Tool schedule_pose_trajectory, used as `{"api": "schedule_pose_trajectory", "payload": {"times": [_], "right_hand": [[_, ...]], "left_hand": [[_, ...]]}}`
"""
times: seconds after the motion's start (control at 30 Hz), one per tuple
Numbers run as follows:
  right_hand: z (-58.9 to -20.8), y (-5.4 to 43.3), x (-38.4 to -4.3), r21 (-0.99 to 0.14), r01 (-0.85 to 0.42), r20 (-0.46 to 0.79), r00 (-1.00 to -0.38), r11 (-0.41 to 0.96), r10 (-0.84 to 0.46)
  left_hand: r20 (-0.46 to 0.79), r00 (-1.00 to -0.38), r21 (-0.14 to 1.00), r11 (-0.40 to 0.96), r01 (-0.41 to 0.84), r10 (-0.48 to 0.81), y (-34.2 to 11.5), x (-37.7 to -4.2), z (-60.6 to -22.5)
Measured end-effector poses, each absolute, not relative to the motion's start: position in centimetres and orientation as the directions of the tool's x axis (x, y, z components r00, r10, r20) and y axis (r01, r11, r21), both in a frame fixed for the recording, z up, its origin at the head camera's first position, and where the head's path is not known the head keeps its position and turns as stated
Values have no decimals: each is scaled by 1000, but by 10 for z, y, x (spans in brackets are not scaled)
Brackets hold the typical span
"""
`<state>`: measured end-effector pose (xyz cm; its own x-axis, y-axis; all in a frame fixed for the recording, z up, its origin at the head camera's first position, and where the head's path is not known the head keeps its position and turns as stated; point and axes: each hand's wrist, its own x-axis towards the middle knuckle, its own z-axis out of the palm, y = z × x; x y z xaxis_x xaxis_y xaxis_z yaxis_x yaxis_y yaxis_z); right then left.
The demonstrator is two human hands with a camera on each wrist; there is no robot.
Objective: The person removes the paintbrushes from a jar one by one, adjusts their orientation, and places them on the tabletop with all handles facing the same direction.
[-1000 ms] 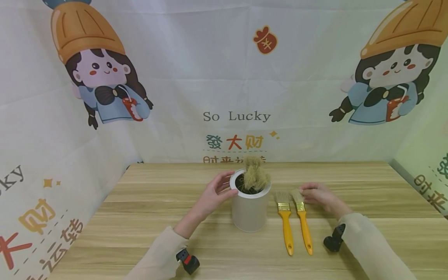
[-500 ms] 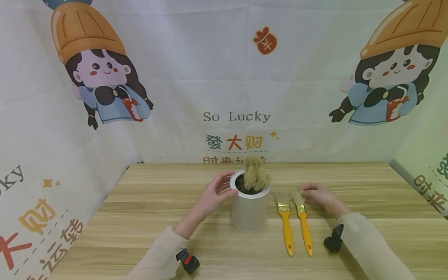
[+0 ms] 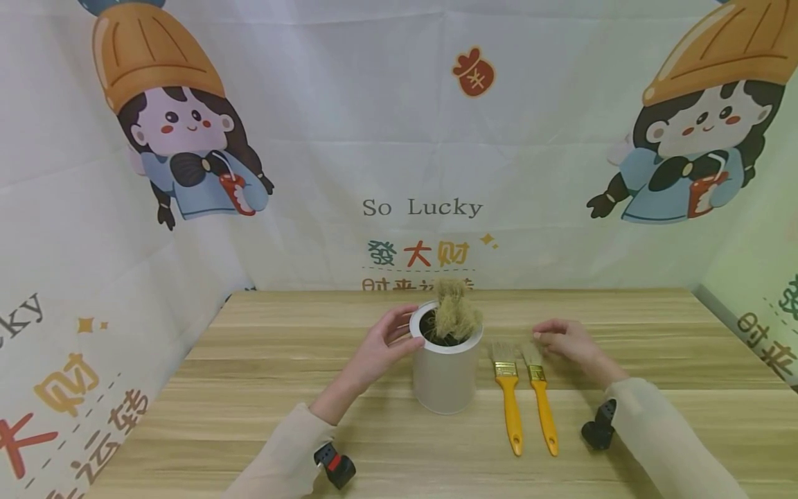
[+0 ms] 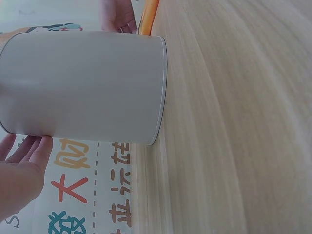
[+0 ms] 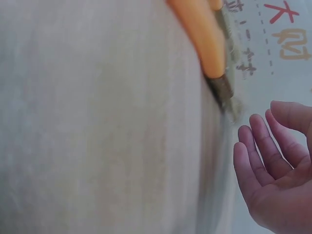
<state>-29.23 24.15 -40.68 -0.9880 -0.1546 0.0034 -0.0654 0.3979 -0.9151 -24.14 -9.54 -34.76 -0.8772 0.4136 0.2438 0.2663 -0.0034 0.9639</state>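
Left grip, a bare hand: engaged, thumb on the near part of the rim and fingers bent round the far side of one pale grey cylindrical container. Right grip, also a bare hand: holding nothing, fingers loosely bent, thumb spread away from them in the right wrist view; fingertips just beyond the bristle end of the nearer brush, apart from it in that same view.

Count of items on the wood-grain surface: containers, one; brushes, two. Container stood upright between the two grips, nearer the left. Its mouth held dark fill and one tuft of straw-coloured fibre, which rose above the rim.

Brushes lay side by side, apart, to the right of the container, bristles pointing away from the person. Wider brush lay next to the container; narrower brush lay on the right-hand side. Each had one yellow handle with one hanging hole and one gold-coloured metal band.

Wearables: two pale sleeves, two black wrist devices, one per arm; the left one carried one red patch.

Behind: white printed cloth with two cartoon figures and one red pouch.
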Motion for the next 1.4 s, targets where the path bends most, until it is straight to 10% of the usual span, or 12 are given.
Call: {"api": "schedule_pose_trajectory", "payload": {"times": [1.4], "right_hand": [[-342, 195, -274, -943, -157, 73, -958, 293, -278]], "left_hand": [[292, -863, 951, -32, 306, 412, -98, -257, -368]]}}
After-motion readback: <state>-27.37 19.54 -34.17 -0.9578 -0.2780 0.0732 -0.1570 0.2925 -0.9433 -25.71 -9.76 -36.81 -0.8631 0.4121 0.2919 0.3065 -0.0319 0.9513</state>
